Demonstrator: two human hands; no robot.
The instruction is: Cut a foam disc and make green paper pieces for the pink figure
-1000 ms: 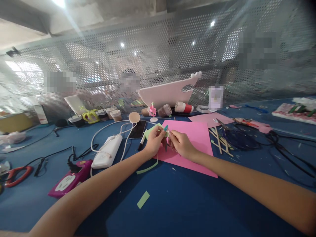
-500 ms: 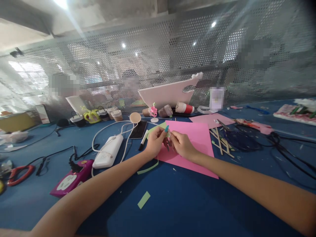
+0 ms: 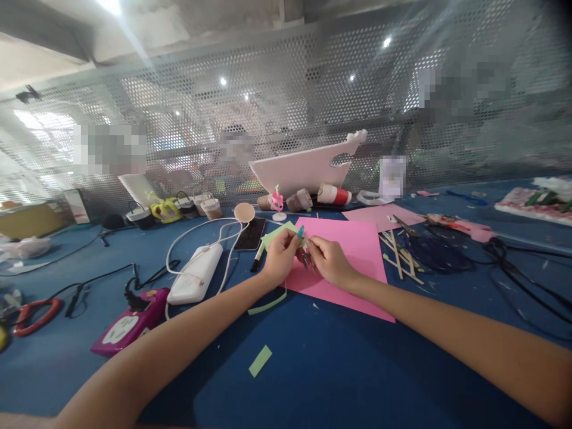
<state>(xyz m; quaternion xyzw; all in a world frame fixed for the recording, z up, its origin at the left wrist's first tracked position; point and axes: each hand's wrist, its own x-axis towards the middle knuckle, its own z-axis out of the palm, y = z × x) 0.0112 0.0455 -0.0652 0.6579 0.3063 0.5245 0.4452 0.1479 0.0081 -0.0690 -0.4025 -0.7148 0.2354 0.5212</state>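
My left hand is closed in a pinch above the pink paper sheet. Light green paper sticks out behind its fingers, and a bit of green shows at the fingertips. Facing it, with fingertips almost touching, my right hand is also closed in a pinch. Whatever is between its fingers is too small and blurred to make out. Long teal nails show on the fingers. A narrow green paper strip curls on the table below my left wrist, and a small green paper piece lies nearer to me.
Left of my hands are a black marker, a phone, a white power bank with cables and a purple box. On the right lie wooden sticks and scissors. A pink figurine and cups stand behind.
The green paper behind my left hand has shifted slightly left and shows more. Both hands stay in nearly the same place, their fingertips barely moved.
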